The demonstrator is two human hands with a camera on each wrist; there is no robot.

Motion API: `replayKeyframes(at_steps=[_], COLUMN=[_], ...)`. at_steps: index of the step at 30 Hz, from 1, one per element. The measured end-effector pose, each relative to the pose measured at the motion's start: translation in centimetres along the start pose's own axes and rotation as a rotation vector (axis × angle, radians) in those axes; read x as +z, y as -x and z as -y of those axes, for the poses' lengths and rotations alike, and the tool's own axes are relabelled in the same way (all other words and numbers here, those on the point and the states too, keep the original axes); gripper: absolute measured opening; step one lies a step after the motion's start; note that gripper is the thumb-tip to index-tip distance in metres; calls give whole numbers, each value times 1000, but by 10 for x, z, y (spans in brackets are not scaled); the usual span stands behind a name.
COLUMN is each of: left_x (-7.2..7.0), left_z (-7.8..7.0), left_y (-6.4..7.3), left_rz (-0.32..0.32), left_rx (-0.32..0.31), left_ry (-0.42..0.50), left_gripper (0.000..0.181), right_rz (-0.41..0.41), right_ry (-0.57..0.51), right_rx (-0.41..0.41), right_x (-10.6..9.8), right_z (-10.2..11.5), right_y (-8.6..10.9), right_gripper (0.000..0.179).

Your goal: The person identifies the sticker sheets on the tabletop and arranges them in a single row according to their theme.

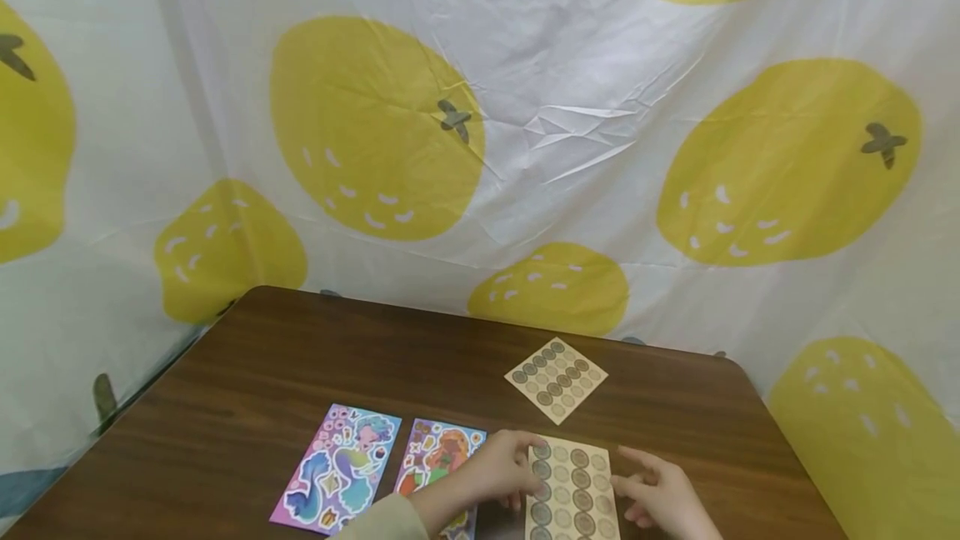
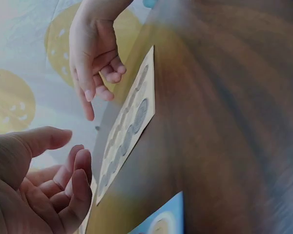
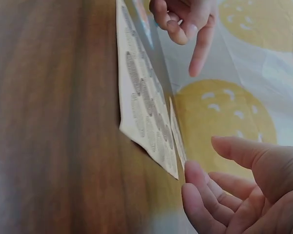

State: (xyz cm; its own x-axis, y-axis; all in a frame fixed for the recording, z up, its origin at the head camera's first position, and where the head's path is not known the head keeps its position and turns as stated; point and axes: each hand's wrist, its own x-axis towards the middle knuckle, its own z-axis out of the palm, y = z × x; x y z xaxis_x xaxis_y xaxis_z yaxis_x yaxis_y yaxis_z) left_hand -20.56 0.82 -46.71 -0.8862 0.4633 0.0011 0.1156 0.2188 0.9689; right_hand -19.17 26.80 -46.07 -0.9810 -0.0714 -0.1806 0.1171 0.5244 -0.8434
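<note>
A cream sheet (image 1: 572, 490) with rows of round grey, brown and pale coin-like stickers lies on the table between my hands. My left hand (image 1: 491, 469) is at its left edge, fingers loosely bent, and overlaps the sheet in the head view. On the opposite side, my right hand (image 1: 663, 494) has thumb and index finger spread near the right edge. Both wrist views show the left hand (image 2: 44, 187) and the right hand (image 3: 249, 190) with relaxed fingers, gripping nothing. In the right wrist view the near corner of the sheet (image 3: 141, 102) curls slightly up.
A second cream sheet (image 1: 557, 380) of round stickers lies turned diagonally farther back. To the left are two colourful mermaid sticker sheets, one blue and purple (image 1: 337, 469), the other (image 1: 442, 448) partly under my left forearm. A lemon-print cloth (image 1: 525, 190) hangs behind the brown table (image 1: 247, 390).
</note>
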Motion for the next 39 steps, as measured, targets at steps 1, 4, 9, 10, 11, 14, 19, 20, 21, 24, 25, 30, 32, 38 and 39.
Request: replayKeyframes(at_steps=[1, 4, 9, 10, 11, 14, 19, 20, 21, 24, 25, 30, 32, 38, 39], left_x=[-2, -8, -18, -20, -22, -28, -38, -40, -41, -43, -44, -47, -48, -51, -52], left_z=[-1, -4, -7, -7, -7, -7, -7, -7, -7, -5, -4, 0, 1, 4, 4], left_y=[-2, -9, -19, -21, -22, -29, -39, -40, -41, -45, -46, -55, -59, -68, -70], left_rz=[1, -20, -65, -70, -71, -87, -139, -151, -162, -190, -196, -234, -251, -274, -280], left_rx=[16, 57, 95, 102, 108, 128, 149, 149, 150, 147, 146, 180, 188, 185, 184], left_ry=[-11, -51, -118, -124, -121, -124, -140, -140, -139, -138, -133, -125, -132, -125, -121], left_gripper=[53, 52, 47, 46, 46, 45, 45, 45, 45, 44, 44, 46, 46, 48, 48], right_rz=[-21, -77, -156, -160, -165, -169, -184, -187, -190, -194, -199, -214, -222, -246, -250], right_ry=[-16, -69, -130, -142, -152, -185, -212, -214, -222, -242, -250, -304, -318, -380, -395], right_rx=[3, 11, 5, -2, -4, -19, -23, -23, -25, -33, -32, -20, -17, -28, -33], right_x=[0, 1, 3, 3, 3, 2, 1, 2, 2, 3, 4, 7, 8, 13, 14], right_z=[1, 5, 11, 11, 12, 14, 16, 16, 16, 17, 18, 23, 24, 25, 26], right_y=[-1, -4, -9, -11, -13, -17, -24, -25, -27, -31, -33, -42, -44, -50, -52], right_gripper=[64, 58, 50, 50, 49, 51, 55, 55, 55, 56, 56, 58, 60, 59, 59])
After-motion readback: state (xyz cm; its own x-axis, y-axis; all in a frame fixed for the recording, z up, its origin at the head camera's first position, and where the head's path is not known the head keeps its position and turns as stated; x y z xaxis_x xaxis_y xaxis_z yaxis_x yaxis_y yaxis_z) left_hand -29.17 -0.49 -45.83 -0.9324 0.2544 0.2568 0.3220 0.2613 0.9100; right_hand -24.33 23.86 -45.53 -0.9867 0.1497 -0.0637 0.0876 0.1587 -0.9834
